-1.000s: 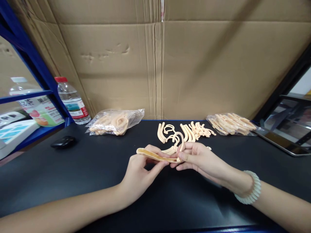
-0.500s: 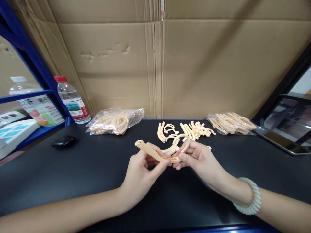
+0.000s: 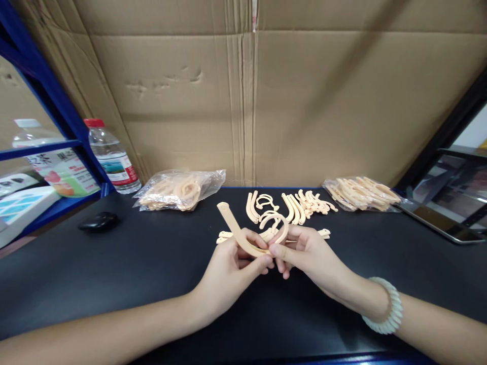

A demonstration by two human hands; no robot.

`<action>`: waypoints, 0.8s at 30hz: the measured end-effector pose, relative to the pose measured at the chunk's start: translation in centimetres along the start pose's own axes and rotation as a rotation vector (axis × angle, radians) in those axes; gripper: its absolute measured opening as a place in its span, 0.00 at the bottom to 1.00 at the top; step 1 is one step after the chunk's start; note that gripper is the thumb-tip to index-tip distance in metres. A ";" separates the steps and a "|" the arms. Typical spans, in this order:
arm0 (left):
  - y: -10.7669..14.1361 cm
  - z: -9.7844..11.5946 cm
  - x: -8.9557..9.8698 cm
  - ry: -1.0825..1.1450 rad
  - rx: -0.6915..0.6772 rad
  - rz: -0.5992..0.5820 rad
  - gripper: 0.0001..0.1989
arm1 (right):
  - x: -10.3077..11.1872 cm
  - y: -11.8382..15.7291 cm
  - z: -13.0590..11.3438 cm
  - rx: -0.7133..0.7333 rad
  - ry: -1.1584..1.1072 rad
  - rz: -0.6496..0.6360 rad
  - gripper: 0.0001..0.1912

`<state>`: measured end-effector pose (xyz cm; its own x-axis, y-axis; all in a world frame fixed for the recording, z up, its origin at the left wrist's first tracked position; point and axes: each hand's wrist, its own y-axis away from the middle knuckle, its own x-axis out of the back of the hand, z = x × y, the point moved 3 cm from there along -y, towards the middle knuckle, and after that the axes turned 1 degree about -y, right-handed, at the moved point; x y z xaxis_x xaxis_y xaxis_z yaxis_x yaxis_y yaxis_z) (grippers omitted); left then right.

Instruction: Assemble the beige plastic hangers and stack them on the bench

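Note:
Between finger and thumb, my left hand (image 3: 232, 268) pinches a beige curved plastic strip (image 3: 233, 223) whose long end points up and left. My right hand (image 3: 308, 248) grips a beige hook-shaped piece (image 3: 283, 223) that arcs upward over the fingers. Where the two pieces meet, low between my fingertips, they touch; the fingers partly hide the joint. Just behind my hands lie more beige parts, among them a hook-shaped piece (image 3: 267, 201) and a pair of curved strips (image 3: 252, 207).
Several small beige parts (image 3: 314, 203) are heaped at the back. Clear bags of beige parts stand left (image 3: 175, 191) and right (image 3: 363, 192). A black mouse (image 3: 99, 222), a red-capped bottle (image 3: 114, 159) and a dark tablet-like device (image 3: 449, 203) flank the black table (image 3: 152, 274).
The held strip has turned so its broad curved side shows more and its far end sits higher. The hook-shaped piece has tilted left, and my right hand has shifted slightly left.

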<state>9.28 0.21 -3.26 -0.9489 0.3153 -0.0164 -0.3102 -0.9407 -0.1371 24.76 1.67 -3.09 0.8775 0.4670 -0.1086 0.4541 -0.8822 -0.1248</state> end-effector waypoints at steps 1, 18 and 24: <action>-0.1 0.0 0.0 0.015 0.006 -0.003 0.10 | 0.1 -0.1 -0.2 -0.005 0.016 -0.017 0.14; -0.1 -0.1 0.5 0.167 0.176 0.108 0.12 | 8.6 -4.4 -0.5 0.404 1.239 0.022 0.06; 0.0 -0.1 0.4 0.193 0.193 0.091 0.11 | 8.3 -4.7 -0.5 0.441 1.178 0.052 0.08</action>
<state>8.94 0.36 -3.38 -0.9504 0.2292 -0.2103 -0.2474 -0.9668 0.0643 29.99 9.61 -2.91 0.6005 -0.1049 0.7928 0.5245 -0.6966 -0.4895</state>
